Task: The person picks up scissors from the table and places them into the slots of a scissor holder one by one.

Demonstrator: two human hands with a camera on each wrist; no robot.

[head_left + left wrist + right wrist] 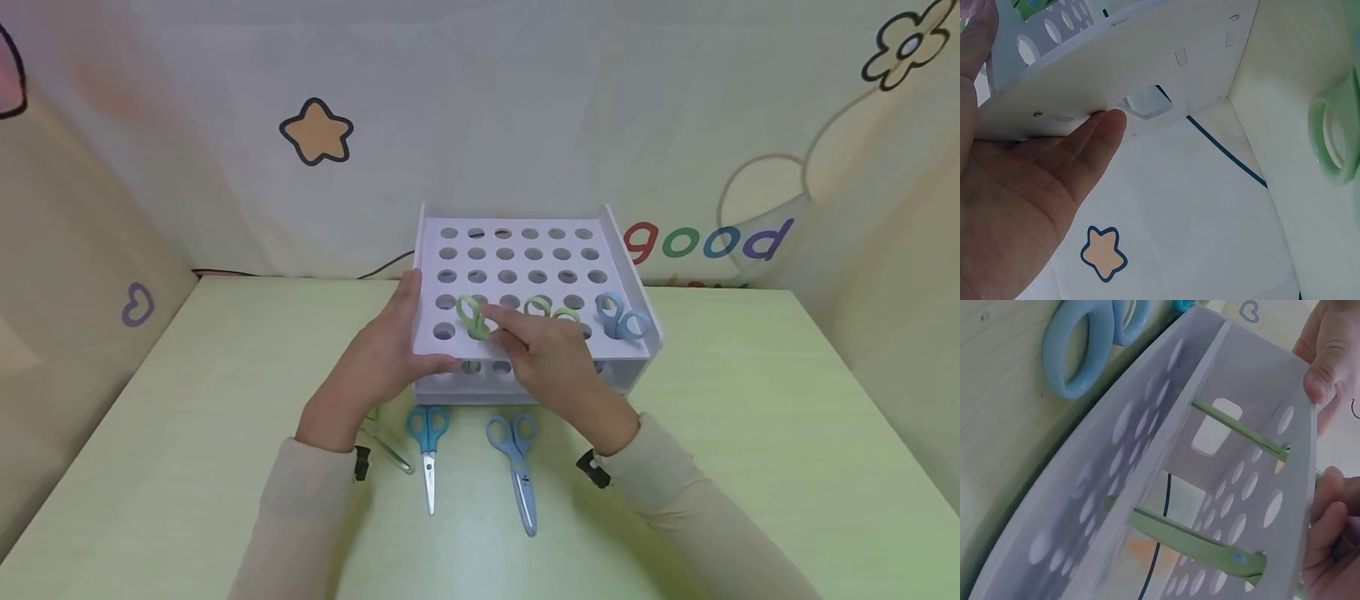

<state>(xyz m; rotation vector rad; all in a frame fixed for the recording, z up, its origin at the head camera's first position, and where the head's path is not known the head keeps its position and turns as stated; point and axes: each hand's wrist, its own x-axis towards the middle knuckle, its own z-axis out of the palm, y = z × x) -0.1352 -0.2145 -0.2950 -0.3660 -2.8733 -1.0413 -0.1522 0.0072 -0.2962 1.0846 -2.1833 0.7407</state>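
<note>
My left hand [375, 354] grips the left side of a white two-tier rack [491, 343] with round holes, its thumb on the front edge. In the left wrist view its fingers lie along the side panel [1172, 37], near a cutout. My right hand [558, 358] pinches the handle of green scissors [470, 315], which stand in a front-row hole; their blades [1241, 431] pass down to the lower tier in the right wrist view. Another pair of green scissors [537, 305], partly behind the right hand, and light-blue scissors [636, 323] also stand in the front row.
On the table before the rack lie teal-handled scissors [428, 425] with bare metal blades and light-blue scissors [519, 458]. Green scissors [392, 442] lie partly hidden by the left wrist. A printed cloth backdrop [517, 108] rises behind the table.
</note>
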